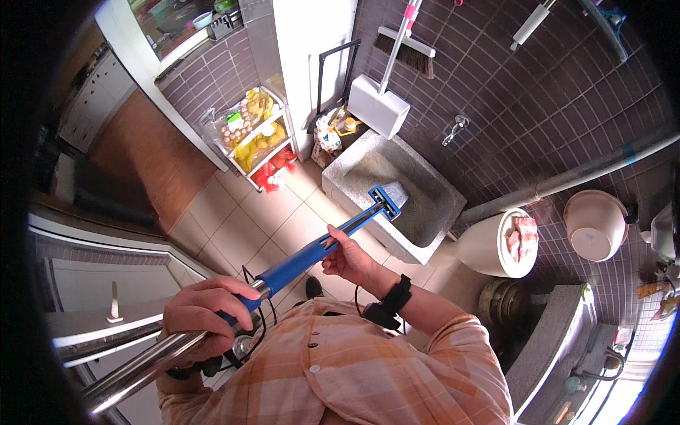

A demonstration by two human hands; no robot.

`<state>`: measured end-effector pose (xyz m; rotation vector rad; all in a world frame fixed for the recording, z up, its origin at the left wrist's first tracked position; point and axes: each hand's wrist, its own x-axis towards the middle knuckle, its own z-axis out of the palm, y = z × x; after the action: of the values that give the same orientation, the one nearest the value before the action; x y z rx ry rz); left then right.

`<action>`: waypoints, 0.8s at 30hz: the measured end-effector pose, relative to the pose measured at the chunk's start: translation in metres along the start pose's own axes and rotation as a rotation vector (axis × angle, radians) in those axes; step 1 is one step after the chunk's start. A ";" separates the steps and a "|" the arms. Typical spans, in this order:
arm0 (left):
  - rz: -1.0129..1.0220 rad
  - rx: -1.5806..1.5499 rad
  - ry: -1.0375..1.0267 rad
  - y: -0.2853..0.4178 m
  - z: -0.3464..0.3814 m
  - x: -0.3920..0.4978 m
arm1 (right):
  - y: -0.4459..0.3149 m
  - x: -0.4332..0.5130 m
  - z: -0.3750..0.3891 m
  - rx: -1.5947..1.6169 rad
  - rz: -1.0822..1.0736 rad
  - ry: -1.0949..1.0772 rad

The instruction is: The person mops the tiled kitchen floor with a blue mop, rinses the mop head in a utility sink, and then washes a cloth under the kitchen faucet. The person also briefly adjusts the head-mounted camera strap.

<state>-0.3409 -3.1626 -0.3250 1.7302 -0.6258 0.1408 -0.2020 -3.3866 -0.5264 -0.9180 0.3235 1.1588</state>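
A sponge mop [297, 265] with a shiny metal pole and a blue sleeve slants from the lower left up to the stone mop basin [340, 178]. My left hand [210, 313] is wrapped around the pole below the blue sleeve. Farther up, my right hand [348, 257] grips the shaft near the sleeve's upper end, thumb along the top. The mop's blue head frame [385, 203] is over the basin's near side. A pale grey piece [396, 192] shows just behind that frame; whether it touches the basin floor I cannot tell.
A rack of bagged produce [260, 135] stands by the doorway. A white dustpan [378, 106] and a broom [406, 48] are behind the basin, near a wall tap [457, 127]. A white bin [486, 247] is right of it. A pipe [574, 180] crosses the tiled wall.
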 end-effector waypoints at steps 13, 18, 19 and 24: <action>-0.235 0.378 0.431 0.025 0.087 -0.027 | 0.025 -0.046 -0.014 0.183 -0.125 -0.070; -0.532 0.288 0.542 0.042 0.111 -0.060 | 0.041 -0.054 -0.002 0.296 -0.156 -0.195; -0.675 0.191 0.491 0.051 0.115 -0.064 | 0.044 -0.053 -0.001 0.292 -0.147 -0.153; -0.427 0.678 0.063 0.124 0.150 -0.056 | 0.065 -0.042 0.011 0.268 -0.100 -0.179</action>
<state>-0.4830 -3.3001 -0.2801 2.4625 -0.1435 0.1113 -0.2789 -3.3988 -0.5217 -0.5852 0.2767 1.0666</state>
